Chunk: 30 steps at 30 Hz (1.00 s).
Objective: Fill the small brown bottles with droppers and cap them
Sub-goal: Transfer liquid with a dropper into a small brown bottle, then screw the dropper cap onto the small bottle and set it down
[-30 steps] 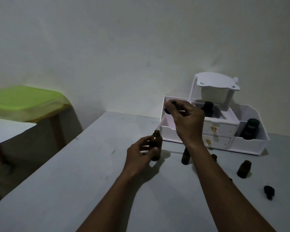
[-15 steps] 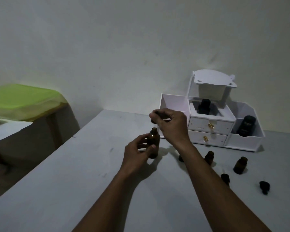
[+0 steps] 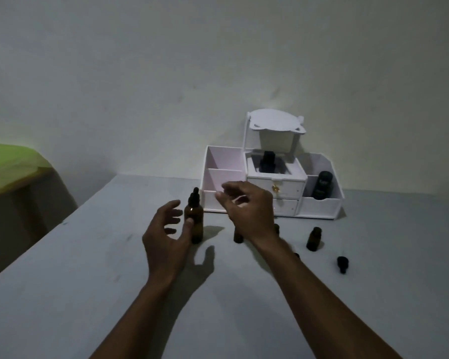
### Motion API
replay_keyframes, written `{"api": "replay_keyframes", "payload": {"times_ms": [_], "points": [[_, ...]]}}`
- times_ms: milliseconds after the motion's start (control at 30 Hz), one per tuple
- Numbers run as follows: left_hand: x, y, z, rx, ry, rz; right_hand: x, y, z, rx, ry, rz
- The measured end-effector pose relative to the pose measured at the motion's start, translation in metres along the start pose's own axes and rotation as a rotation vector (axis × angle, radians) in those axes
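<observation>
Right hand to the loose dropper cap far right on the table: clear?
Probably yes. The right hand is open and empty; the dropper cap lies alone on the table to its right. One uncapped brown bottle stands near the path, apart from the cap.

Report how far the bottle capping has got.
Done: one brown bottle stands with its dropper on. In hand: nothing; the left hand is open, thumb at that bottle, the right hand open. Left: an uncapped bottle and a loose dropper cap on the table.
</observation>
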<state>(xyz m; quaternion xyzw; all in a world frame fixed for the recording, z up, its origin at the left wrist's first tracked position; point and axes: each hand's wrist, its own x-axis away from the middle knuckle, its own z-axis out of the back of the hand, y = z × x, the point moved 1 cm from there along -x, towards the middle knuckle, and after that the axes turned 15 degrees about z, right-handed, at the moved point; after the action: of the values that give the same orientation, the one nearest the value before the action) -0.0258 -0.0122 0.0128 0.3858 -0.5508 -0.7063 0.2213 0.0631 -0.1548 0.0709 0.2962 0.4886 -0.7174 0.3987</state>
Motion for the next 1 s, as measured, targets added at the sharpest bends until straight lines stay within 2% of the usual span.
{"api": "replay_keyframes", "payload": {"times_ms": [100, 200, 300, 467, 567, 633, 733, 800, 900, 1000], "points": [[0.025, 0.017, -0.015, 0.030, -0.093, -0.014, 0.024, 0.013, 0.042, 0.078, 0.032, -0.001], [0.049, 0.029, -0.042, 0.015, -0.315, 0.095, 0.055, 0.028, 0.074, 0.172, 0.021, -0.146], [0.068, 0.034, -0.075, -0.054, -0.458, 0.190, 0.080, 0.041, 0.090, 0.270, -0.103, -0.308], [0.088, 0.041, -0.116, 0.055, -0.500, 0.498, 0.092, 0.046, 0.091, 0.349, -0.258, -0.459], [0.088, 0.040, -0.131, 0.182, -0.542, 0.607, 0.091, 0.046, 0.089, 0.396, -0.305, -0.533], [0.083, 0.038, -0.136, 0.166, -0.551, 0.603, 0.090, 0.047, 0.091, 0.416, -0.315, -0.562], [0.074, 0.031, -0.143, 0.061, -0.542, 0.549, 0.083, 0.049, 0.099, 0.427, -0.259, -0.577], [0.071, 0.027, -0.145, 0.027, -0.548, 0.549, 0.076, 0.046, 0.104, 0.418, -0.158, -0.540], [0.067, 0.027, -0.144, -0.022, -0.556, 0.533, 0.063, 0.047, 0.111, 0.268, 0.025, -0.470], [0.064, 0.027, -0.143, -0.092, -0.557, 0.480, 0.053, 0.049, 0.112, 0.126, 0.049, -0.487]]}}
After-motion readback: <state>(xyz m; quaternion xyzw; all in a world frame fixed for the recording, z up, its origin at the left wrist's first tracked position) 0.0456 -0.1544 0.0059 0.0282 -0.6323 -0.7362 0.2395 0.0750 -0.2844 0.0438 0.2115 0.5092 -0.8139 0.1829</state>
